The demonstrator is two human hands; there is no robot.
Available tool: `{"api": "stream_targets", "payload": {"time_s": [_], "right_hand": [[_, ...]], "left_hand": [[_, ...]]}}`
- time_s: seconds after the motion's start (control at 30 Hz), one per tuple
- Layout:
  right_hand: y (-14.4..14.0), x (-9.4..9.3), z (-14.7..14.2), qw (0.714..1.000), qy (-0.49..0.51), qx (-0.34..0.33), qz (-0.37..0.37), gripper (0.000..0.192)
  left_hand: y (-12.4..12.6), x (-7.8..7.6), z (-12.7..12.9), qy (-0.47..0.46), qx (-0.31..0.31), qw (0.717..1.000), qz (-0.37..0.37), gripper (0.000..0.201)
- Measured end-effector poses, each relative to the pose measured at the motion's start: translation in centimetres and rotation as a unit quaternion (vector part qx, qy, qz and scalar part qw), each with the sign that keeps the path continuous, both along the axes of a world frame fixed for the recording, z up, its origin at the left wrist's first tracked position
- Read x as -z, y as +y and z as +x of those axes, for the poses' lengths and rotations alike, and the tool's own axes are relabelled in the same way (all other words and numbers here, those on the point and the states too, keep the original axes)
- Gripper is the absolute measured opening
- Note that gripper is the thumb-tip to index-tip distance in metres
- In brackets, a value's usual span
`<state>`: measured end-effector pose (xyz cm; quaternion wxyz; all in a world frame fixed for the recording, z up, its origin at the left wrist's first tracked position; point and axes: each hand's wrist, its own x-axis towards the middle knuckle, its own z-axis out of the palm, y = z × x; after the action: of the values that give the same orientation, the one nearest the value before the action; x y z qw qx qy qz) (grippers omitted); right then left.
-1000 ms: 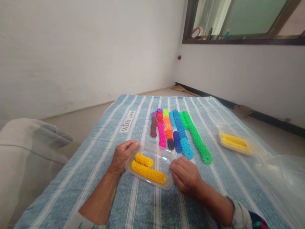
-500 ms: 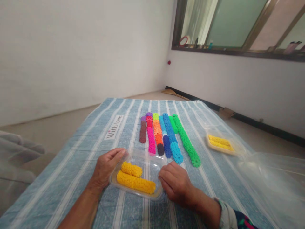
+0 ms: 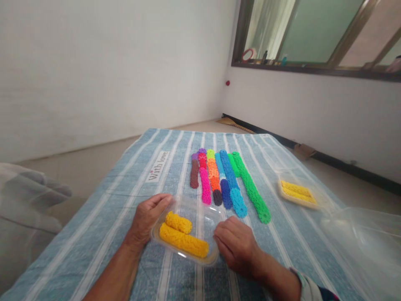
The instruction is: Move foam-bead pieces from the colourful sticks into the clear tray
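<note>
A clear plastic box (image 3: 203, 215) lies on the blue striped cloth (image 3: 175, 167) in front of me. Inside it are two yellow rolls of bumpy discs (image 3: 181, 239), one short and one long. My left hand (image 3: 147, 219) grips the box's left edge, thumb on the rim. My right hand (image 3: 234, 244) is curled at the box's right edge, fingers touching it. Just beyond the box lies a row of coloured rolls (image 3: 225, 179): brown, pink, orange, blue, cyan, green.
A second clear box with yellow rolls (image 3: 297, 193) sits at the right of the cloth. A crumpled clear plastic bag (image 3: 366, 236) lies at the far right. Grey fabric (image 3: 25, 209) bunches at the left. White walls and a window sill stand behind.
The hands and box keep their hold. The view has shifted slightly, so everything sits a little to the right compared with half a second ago.
</note>
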<state>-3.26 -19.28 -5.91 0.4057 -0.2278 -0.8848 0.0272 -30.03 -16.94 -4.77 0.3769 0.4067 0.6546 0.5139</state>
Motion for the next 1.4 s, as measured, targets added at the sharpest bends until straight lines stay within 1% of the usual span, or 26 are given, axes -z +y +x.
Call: {"api": "stream_targets", "payload": {"time_s": [0.1,0.3,0.6,0.73,0.83,0.9,0.97,1.07,1.17,1.3,1.4], "right_hand": [[-0.2,0.0,-0.2,1.000,0.004,-0.005,-0.008,0.020],[0.0,-0.2,-0.1,1.000,0.012,-0.013,-0.013,0.016],[-0.1,-0.3,0.2,1.000,-0.001,-0.016,-0.023,0.015],[-0.1,-0.8,0.4,0.999,-0.004,-0.014,-0.030,0.015],[0.7,-1.7,0.9,0.998,0.031,0.004,-0.055,0.014],[1.7,-2.2,1.4,0.995,0.060,0.028,-0.071,0.013],[3.1,-2.4,1.8,0.993,0.069,0.059,-0.075,0.011],[5.3,-2.2,2.2,0.992,0.032,0.104,-0.066,0.010],[7.2,-1.8,2.1,0.989,-0.034,0.129,-0.064,0.016],[8.9,-1.7,1.7,0.979,-0.134,0.128,-0.088,0.032],[9.8,-1.6,1.3,0.969,-0.189,0.125,-0.100,0.042]], "left_hand": [[-0.1,0.2,-0.1,-0.034,0.005,0.999,-0.003,0.051],[0.0,0.7,-0.6,-0.051,0.021,0.998,0.007,0.043],[0.0,0.9,-0.7,-0.027,0.031,0.999,0.021,0.037],[0.0,0.9,-0.6,-0.019,0.035,0.999,0.021,0.037],[0.0,0.9,-0.6,-0.025,0.035,0.999,0.022,0.038],[0.0,0.9,-0.5,-0.031,0.035,0.999,0.023,0.038],[0.0,0.8,-0.5,-0.033,0.034,0.999,0.021,0.036],[-0.1,0.5,-0.4,-0.030,0.036,0.999,0.017,0.033],[-0.1,0.3,-0.4,-0.020,0.036,0.999,0.017,0.033],[0.0,0.7,-0.6,-0.034,0.035,0.999,0.014,0.034],[0.0,1.0,-0.7,-0.047,0.040,0.998,0.012,0.032]]}}
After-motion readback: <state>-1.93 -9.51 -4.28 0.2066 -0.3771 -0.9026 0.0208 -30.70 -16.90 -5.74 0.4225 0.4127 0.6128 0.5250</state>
